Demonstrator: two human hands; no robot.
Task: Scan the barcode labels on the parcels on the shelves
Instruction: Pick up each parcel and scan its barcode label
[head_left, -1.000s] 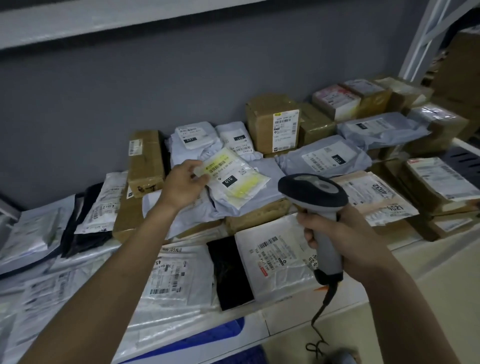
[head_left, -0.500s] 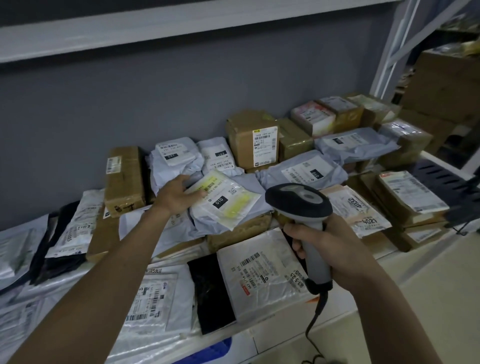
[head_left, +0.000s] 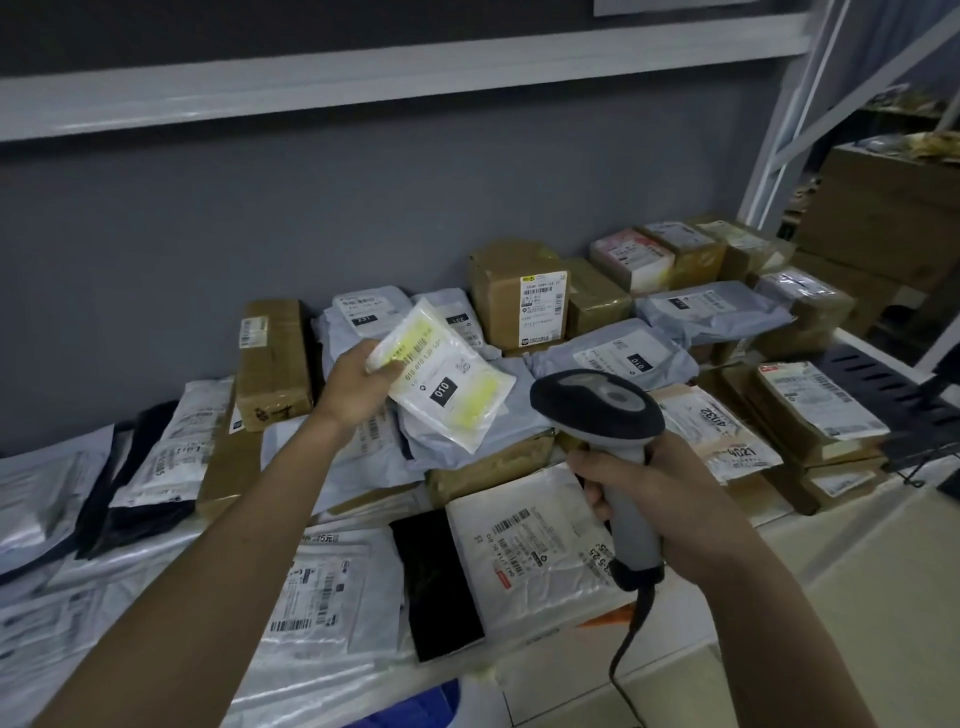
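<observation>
Change: since a second ago the pouch (head_left: 451, 382) has been lifted off the pile and tipped up, label toward the camera; the scanner (head_left: 597, 410) has been kept at much the same place.
Left hand: the left hand (head_left: 358, 387) is closed on the pouch's upper-left corner, which is pinched between thumb and fingers.
Right hand: the right hand (head_left: 654, 506) is wrapped round the scanner's grey handle, with nothing else held.
Key relation: the pouch is held up and to the left of the scanner head, near but apart, above the parcels; its long axis is slanted from upper left to lower right.
Aim: the scanner head seems to be pointed forward, past the pouch's lower right edge; a turn to the left is judged necessary before the barcode is met.
Nearer hand: the right hand is the nearer to the camera.
Around: a box (head_left: 519, 293) is stood behind the pouch, a grey bag (head_left: 618, 358) is laid beside the scanner head, and a white mailer (head_left: 530, 540) is laid on the shelf (head_left: 795, 525) below.
In the way: nothing is seen between scanner and label.
</observation>
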